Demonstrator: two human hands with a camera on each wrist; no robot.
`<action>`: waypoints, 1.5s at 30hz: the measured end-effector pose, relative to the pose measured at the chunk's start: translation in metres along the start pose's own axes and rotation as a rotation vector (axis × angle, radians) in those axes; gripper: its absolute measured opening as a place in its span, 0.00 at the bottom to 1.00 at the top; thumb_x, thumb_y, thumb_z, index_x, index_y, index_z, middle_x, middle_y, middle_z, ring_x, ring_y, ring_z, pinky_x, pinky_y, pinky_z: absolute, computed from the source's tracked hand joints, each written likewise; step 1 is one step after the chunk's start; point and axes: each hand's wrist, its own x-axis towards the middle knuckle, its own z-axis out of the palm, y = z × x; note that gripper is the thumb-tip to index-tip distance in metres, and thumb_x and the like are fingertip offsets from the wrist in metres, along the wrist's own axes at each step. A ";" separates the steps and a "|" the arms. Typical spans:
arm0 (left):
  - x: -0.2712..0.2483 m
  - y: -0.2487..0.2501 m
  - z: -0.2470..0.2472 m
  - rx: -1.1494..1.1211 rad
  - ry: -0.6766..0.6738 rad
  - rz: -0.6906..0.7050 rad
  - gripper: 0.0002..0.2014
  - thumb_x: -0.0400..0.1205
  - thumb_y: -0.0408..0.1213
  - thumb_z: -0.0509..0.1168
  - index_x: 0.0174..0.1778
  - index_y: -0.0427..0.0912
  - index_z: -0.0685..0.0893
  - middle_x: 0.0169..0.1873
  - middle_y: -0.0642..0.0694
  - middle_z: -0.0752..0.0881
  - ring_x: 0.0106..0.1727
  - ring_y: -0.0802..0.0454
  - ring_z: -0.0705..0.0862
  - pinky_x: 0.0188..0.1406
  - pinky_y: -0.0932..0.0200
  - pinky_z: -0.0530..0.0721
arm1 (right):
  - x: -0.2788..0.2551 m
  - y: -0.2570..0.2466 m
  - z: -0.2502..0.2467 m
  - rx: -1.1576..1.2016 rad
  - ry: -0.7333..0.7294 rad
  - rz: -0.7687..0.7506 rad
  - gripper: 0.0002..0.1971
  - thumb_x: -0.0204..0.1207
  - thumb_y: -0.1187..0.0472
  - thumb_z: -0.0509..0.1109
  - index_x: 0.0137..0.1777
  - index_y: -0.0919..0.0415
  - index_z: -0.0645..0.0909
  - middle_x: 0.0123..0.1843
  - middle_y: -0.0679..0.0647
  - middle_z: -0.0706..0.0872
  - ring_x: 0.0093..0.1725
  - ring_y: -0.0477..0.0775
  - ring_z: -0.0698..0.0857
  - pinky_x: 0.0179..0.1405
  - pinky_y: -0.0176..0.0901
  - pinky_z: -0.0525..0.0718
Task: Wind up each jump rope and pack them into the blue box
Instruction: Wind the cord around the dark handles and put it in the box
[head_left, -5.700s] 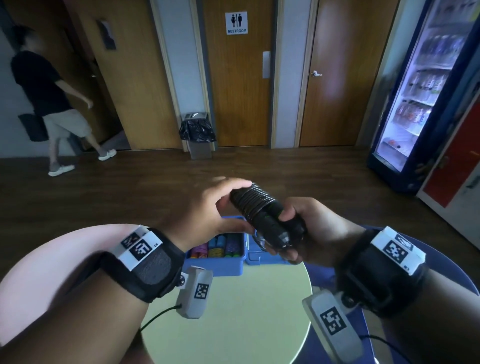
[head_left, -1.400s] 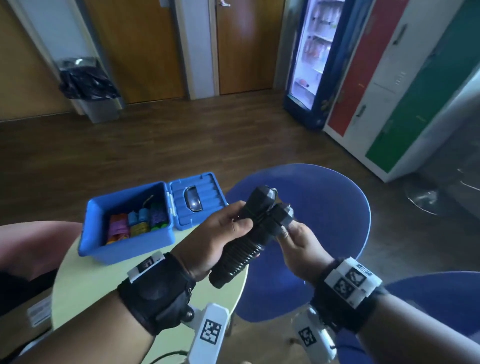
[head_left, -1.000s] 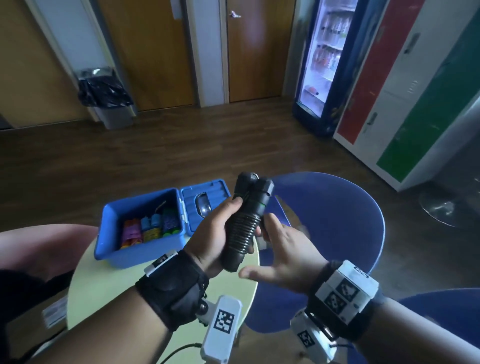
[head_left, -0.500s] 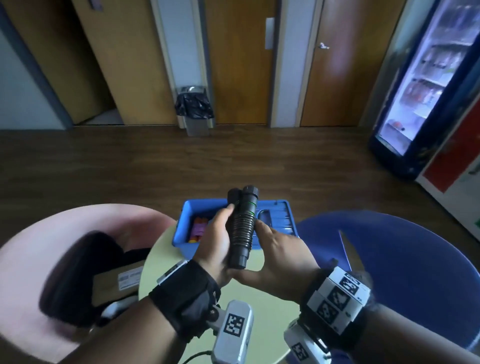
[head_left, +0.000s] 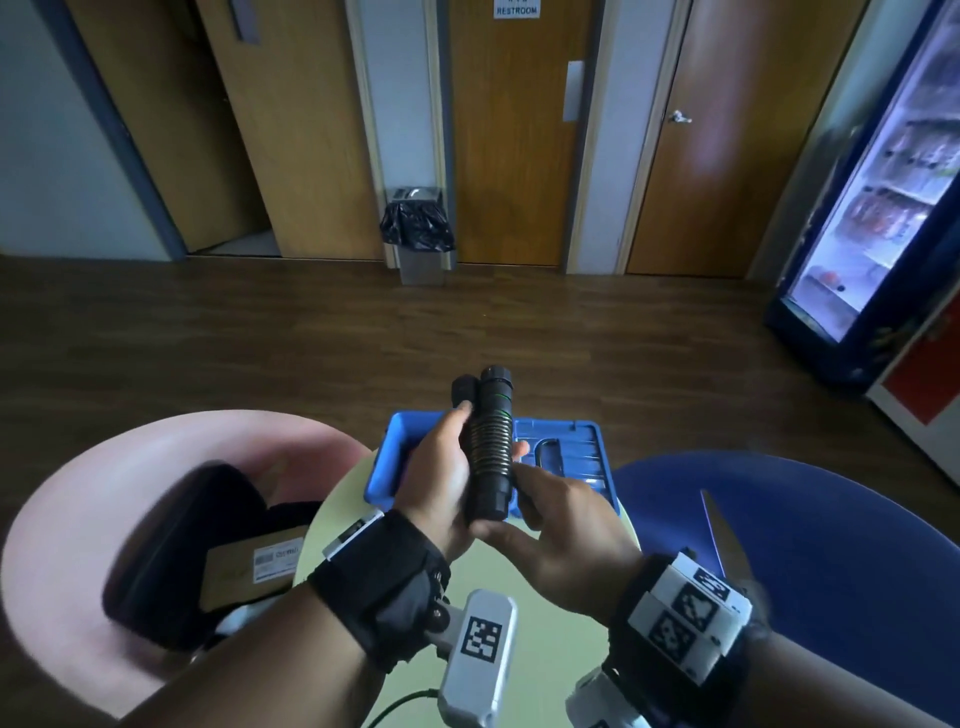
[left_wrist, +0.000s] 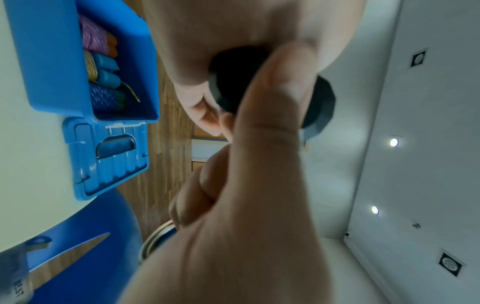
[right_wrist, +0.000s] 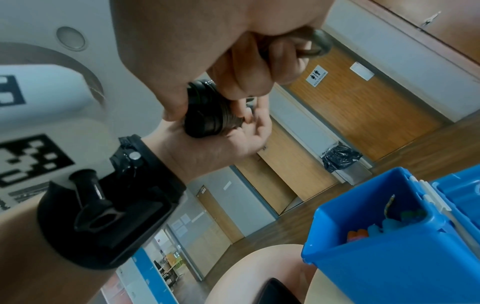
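A black jump rope (head_left: 488, 457), its cord wound in tight coils round the two handles, stands upright just above the open blue box (head_left: 387, 467). My left hand (head_left: 441, 473) grips it from the left. My right hand (head_left: 545, 509) holds its lower end, thumb under and fingers curled behind. In the right wrist view the right hand's fingers (right_wrist: 244, 80) curl over the jump rope (right_wrist: 202, 119). The jump rope's butt end (left_wrist: 319, 98) shows past my left hand (left_wrist: 259, 164). The blue box (left_wrist: 52, 61) holds several coloured wound ropes (left_wrist: 101, 67).
The box sits on a round pale green table (head_left: 524, 597), its lid (head_left: 571, 457) folded open to the right. A pink chair (head_left: 78, 519) with a black bag and a cardboard parcel stands left, a blue chair (head_left: 805, 545) right. Beyond are wood floor, a bin (head_left: 418, 234) and a fridge (head_left: 883, 182).
The head view swung back to face the doors. The wound rope went from tilted beside the box to upright over it. My right hand let go briefly, then took the lower end again.
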 end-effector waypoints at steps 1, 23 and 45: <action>0.002 -0.001 0.002 -0.007 -0.002 0.001 0.18 0.88 0.48 0.59 0.48 0.37 0.84 0.31 0.42 0.87 0.39 0.44 0.89 0.44 0.51 0.83 | -0.001 0.002 -0.002 0.030 0.014 0.000 0.27 0.70 0.23 0.60 0.37 0.48 0.67 0.26 0.45 0.68 0.29 0.49 0.70 0.25 0.39 0.64; 0.007 -0.007 0.020 -0.129 -0.313 -0.008 0.13 0.75 0.37 0.74 0.54 0.40 0.83 0.45 0.43 0.89 0.45 0.48 0.90 0.51 0.53 0.85 | -0.004 0.017 -0.038 0.754 -0.087 0.054 0.25 0.73 0.46 0.74 0.45 0.74 0.79 0.28 0.45 0.75 0.29 0.40 0.70 0.31 0.29 0.68; 0.042 -0.007 0.001 0.246 0.247 0.660 0.14 0.76 0.41 0.76 0.44 0.34 0.82 0.32 0.43 0.89 0.32 0.45 0.89 0.32 0.50 0.86 | 0.038 0.011 0.001 1.051 -0.271 0.701 0.19 0.88 0.42 0.54 0.45 0.56 0.73 0.26 0.47 0.63 0.23 0.46 0.58 0.25 0.40 0.51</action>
